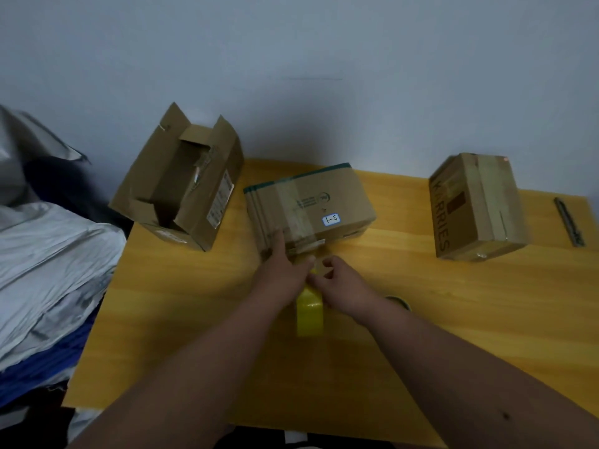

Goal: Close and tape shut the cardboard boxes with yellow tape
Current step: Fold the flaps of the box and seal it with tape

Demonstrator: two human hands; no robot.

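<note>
While both hands work at its near end, the middle box (308, 205) lies closed on the table (194, 319), long axis angled left-right | left hand (285, 270) presses straight fingers on that end | right hand (340, 283) pinches yellow tape (310, 311), strip running toward the viewer.

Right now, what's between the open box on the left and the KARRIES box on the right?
Head view: the middle box, flaps closed, white 1-5 label on top. The left hand touches its near edge; bare table either side.
</note>
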